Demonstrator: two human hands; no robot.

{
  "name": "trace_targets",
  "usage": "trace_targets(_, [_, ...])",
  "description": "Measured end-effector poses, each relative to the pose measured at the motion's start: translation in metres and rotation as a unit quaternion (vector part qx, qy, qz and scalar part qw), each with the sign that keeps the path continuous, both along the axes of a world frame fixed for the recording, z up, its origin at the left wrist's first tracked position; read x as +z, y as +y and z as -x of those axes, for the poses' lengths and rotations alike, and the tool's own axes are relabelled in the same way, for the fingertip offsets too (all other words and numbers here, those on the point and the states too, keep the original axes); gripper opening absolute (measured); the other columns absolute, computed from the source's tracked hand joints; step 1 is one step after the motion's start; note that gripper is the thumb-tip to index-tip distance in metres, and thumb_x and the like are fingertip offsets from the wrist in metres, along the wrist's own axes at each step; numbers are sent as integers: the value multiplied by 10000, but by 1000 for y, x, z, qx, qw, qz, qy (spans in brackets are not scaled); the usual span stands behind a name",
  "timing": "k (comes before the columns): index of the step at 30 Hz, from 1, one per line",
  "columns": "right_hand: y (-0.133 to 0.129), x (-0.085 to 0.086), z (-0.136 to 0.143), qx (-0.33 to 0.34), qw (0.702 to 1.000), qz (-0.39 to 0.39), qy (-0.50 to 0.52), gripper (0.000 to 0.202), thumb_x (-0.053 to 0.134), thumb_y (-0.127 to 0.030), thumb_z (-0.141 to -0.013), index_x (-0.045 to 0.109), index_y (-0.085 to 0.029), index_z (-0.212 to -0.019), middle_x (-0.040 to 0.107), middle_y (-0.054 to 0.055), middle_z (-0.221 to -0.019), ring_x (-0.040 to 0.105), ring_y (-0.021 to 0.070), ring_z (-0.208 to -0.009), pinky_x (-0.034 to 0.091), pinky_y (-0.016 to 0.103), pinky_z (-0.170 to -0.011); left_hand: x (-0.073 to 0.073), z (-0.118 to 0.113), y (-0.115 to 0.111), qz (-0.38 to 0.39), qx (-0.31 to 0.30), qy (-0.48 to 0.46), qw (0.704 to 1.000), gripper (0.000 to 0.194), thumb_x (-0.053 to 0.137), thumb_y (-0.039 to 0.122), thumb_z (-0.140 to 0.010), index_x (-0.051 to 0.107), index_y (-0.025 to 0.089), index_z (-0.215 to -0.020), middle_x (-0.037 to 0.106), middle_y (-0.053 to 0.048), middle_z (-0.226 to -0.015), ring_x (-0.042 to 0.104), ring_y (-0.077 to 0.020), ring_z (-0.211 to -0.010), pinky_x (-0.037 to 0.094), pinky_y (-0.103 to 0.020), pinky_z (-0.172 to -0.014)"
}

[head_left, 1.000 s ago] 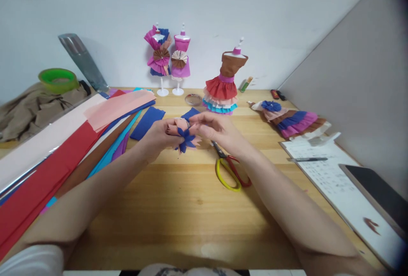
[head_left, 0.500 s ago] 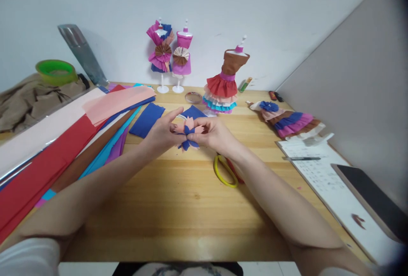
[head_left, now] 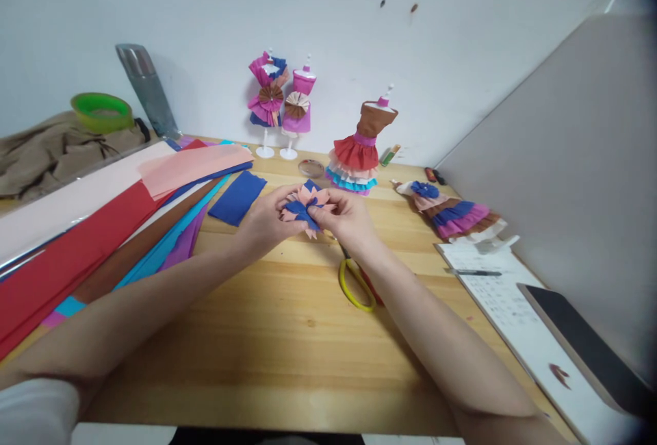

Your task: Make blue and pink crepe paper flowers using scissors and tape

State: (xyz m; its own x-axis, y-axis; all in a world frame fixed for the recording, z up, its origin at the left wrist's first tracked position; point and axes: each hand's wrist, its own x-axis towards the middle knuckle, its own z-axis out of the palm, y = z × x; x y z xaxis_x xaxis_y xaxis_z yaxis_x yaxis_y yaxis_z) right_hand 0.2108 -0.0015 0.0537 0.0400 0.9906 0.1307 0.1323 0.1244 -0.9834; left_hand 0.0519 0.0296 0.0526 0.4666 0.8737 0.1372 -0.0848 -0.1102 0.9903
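A pink and blue paper flower with layered pointed petals is held up over the middle of the table. My left hand grips its left edge, fingers behind and thumb in front. From the other side my right hand pinches it, the thumb pressing on the blue petals near the centre. Below my right wrist lie scissors with a yellow handle loop, partly hidden by the forearm. A blue paper piece rests to the left of my left hand.
Long coloured paper strips cover the left side. Behind stand small mannequins in paper dresses, one in a tiered skirt. A flat paper dress, a pen on a written sheet, and a phone lie right.
The flower has turned to face up more, and its blue petals now lie spread over the pink ones. My right thumb has moved onto its centre. The camera view has tilted up slightly.
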Motion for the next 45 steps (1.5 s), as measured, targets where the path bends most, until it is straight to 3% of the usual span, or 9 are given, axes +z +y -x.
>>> trace_targets(7, [-4,5,1,13,999,-5,29,226,741,-358,-616,569,-214,-644,603,-36,-489,528,118,-417,397,246,-442,8,12,8,57,-56,10,997,461,759,106,-566,690,120,-1022,656,17,-692,576,-96,-592,486,-213,-578])
trace_targets(11, [-3,5,0,2,999,-5,50,260,778,-371,-595,595,-206,-677,634,-25,-556,537,114,-451,430,257,-477,13,15,10,78,-53,18,995,434,777,111,-573,688,132,-997,660,7,-690,604,-114,-621,525,-240,-603])
trace_targets(16, [-4,2,5,-14,997,-7,73,273,786,-380,-580,598,-203,-671,599,-37,-547,506,107,-454,425,257,-479,19,13,1,111,-91,10,990,552,829,247,-626,650,171,-1143,729,-60,-928,690,-176,-799,556,-264,-638])
trace_targets(19, [-7,0,9,-2,997,-11,72,291,800,-390,-581,603,-202,-684,584,-45,-528,497,105,-449,420,254,-476,15,11,-2,131,-85,4,988,440,853,280,-614,680,120,-986,735,-65,-769,685,-159,-675,544,-253,-618])
trace_targets(22, [-9,1,10,13,997,-14,81,301,798,-410,-597,589,-204,-669,586,-43,-523,514,109,-450,423,253,-476,11,10,-1,128,-62,-17,990,294,838,266,-620,678,104,-805,703,-46,-625,629,-119,-545,504,-218,-545])
trace_targets(27, [-10,4,8,33,998,-12,58,354,803,-456,-607,559,-212,-685,614,-32,-561,554,124,-468,454,267,-491,12,9,-1,116,-71,-1,991,181,807,161,-604,683,115,-727,657,-2,-517,563,-90,-447,452,-199,-484])
trace_targets(37, [-8,6,0,47,997,14,61,321,827,-385,-561,622,-196,-721,652,-21,-620,591,121,-536,486,270,-583,16,9,-5,139,-94,-11,986,160,762,233,-686,685,99,-725,727,-97,-654,654,-146,-573,500,-251,-589])
trace_targets(42, [-6,9,-2,-4,1000,5,26,286,803,-373,-577,597,-192,-660,622,-23,-581,549,105,-504,447,247,-518,12,9,-5,96,-74,-13,993,157,761,231,-697,679,110,-756,706,-75,-639,660,-168,-603,503,-275,-601])
trace_targets(45, [-9,14,-3,29,999,4,31,229,778,-315,-570,606,-187,-650,621,-26,-589,542,96,-513,445,238,-524,11,10,-6,72,-75,-19,994,136,756,221,-712,672,121,-752,687,-54,-605,650,-164,-597,495,-272,-593])
